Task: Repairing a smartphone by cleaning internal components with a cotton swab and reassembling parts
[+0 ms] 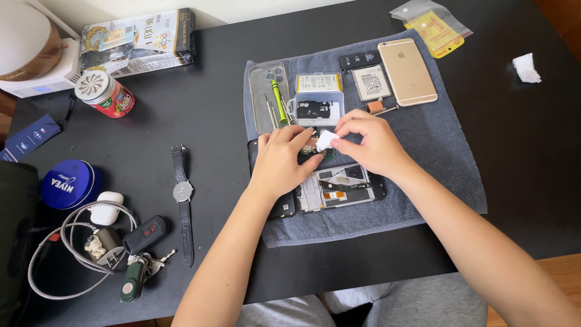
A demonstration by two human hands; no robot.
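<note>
A printed cardboard box, black and cream, lies at the far left of the worktop. Just before it a red-labelled tin lies on its side. A round blue tin sits nearer. A clear bag with a yellow label lies far right.

Your left hand covers the upper left part of the opened phone, while your right hand hides the part beneath it. The small white piece pinched between your fingers is too small to identify. At the top left, a white round object runs off the frame edge.
</note>
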